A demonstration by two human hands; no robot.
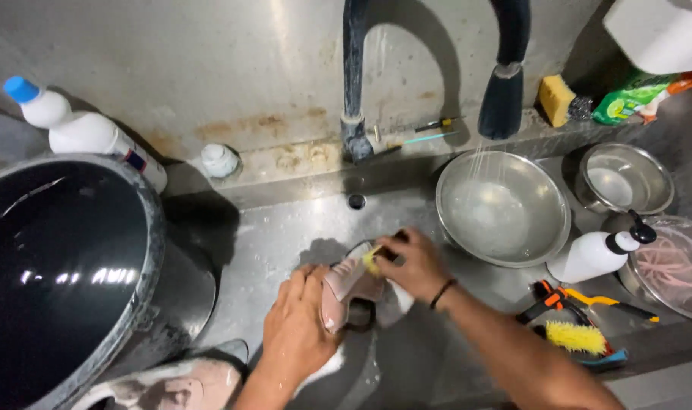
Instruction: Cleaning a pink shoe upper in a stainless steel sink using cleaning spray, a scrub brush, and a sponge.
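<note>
In the middle of a steel sink (285, 228) my left hand (297, 326) grips a small pinkish-beige shoe (344, 288) from its near side, holding it up on edge. My right hand (414, 262) is closed on a brush with yellow bristles (371, 260), and the bristles press on the shoe's upper edge. Soapy foam lies under the shoe. A black band circles my right wrist.
Water runs from a hanging spray hose (502, 99) into a steel bowl (502, 206); a smaller bowl (625, 178) stands behind. A large dark pot (58, 258) fills the left. A white pump bottle (596, 254), yellow brush (575, 336), bleach bottle (88, 133) and another shoe (171, 383) lie around.
</note>
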